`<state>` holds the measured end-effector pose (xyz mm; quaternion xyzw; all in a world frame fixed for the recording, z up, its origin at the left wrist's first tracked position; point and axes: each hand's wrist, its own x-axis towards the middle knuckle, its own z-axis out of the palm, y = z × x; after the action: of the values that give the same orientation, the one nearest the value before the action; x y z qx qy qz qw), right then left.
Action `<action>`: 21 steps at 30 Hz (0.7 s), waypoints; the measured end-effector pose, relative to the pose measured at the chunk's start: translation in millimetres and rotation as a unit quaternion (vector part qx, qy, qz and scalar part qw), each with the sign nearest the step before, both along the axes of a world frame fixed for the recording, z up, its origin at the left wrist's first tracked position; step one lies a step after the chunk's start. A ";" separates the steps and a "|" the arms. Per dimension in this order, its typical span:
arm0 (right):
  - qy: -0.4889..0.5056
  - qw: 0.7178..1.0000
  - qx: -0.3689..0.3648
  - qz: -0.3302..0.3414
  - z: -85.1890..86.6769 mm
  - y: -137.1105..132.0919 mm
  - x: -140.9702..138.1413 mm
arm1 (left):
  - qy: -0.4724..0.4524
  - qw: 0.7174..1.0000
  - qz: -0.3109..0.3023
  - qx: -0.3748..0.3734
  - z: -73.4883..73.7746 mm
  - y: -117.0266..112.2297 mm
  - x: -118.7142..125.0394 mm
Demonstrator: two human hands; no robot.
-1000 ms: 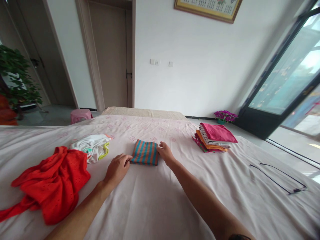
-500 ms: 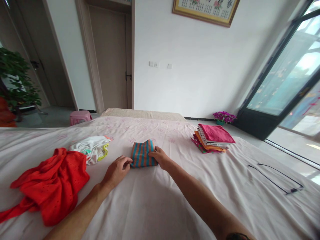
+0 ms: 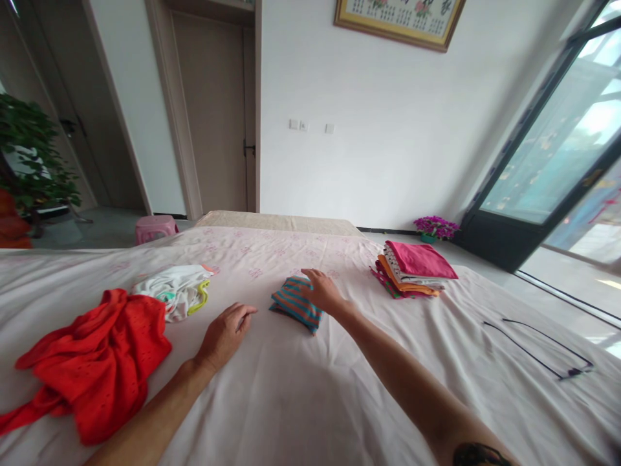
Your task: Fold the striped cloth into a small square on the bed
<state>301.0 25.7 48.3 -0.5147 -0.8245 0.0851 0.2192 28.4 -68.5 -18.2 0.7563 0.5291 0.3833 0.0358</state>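
Note:
A small folded cloth with blue and orange-brown stripes (image 3: pixel 294 301) lies in the middle of the bed, turned at an angle. Over its right side rests my right hand (image 3: pixel 326 292), fingers stretched out and apart, touching the fabric and hiding part of it. My left hand (image 3: pixel 228 331) lies on the sheet to the left of the cloth, a small gap away. Its fingers are loosely extended and hold nothing.
On the left are a crumpled red garment (image 3: pixel 109 362) and a white garment with yellow trim (image 3: pixel 177 288). A stack of folded clothes (image 3: pixel 420 265), pink on top, sits at the right. Glasses (image 3: pixel 538 353) rest nearer on the right of the bedsheet (image 3: pixel 276 401).
The striped cloth has rotated and shifted slightly right. My left hand has let go of its corner, and my right hand has moved from gripping its edge to lying over it.

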 end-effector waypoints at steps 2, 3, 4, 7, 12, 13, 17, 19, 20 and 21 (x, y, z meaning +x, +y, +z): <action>-0.034 0.998 0.043 0.035 -9.6 -18.8 -10.5 | 0.006 1.000 -0.006 -0.005 -1.1 0.0 0.0; -0.050 0.995 0.055 0.062 -14.6 -27.7 -15.2 | 0.008 1.000 -0.008 -0.005 -1.6 0.3 -0.1; -0.067 0.991 0.060 0.096 -19.7 -35.8 -19.2 | 0.009 1.000 -0.009 -0.006 -2.1 0.7 -0.2; -0.105 0.977 0.053 0.177 -32.6 -52.2 -26.1 | 0.009 1.000 -0.009 -0.005 -3.9 2.3 -0.5; -0.112 0.976 0.037 0.184 -36.8 -56.7 -24.4 | 0.010 1.000 -0.012 -0.014 -6.0 3.1 -0.8; -0.108 0.976 0.038 0.184 -36.0 -56.2 -23.4 | 0.010 1.000 -0.013 -0.016 -6.1 2.8 -0.9; -0.087 0.979 0.041 0.181 -34.6 -53.9 -19.9 | 0.017 0.999 -0.020 -0.029 -5.2 1.2 -1.0; -0.083 0.977 0.034 0.192 -34.0 -51.7 -17.0 | 0.023 0.999 -0.022 -0.036 -4.1 0.3 -0.9; -0.080 0.976 0.030 0.202 -33.3 -50.3 -14.8 | 0.025 0.999 -0.022 -0.039 -3.6 -0.1 -0.9; -0.075 0.974 0.025 0.211 -32.3 -48.9 -12.1 | 0.027 0.999 -0.023 -0.042 -3.1 -0.5 -0.9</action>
<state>289.0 -23.2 16.0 -0.3281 -0.9306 0.0698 0.1465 27.6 -68.9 -21.3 0.7762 0.5279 0.3392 0.0614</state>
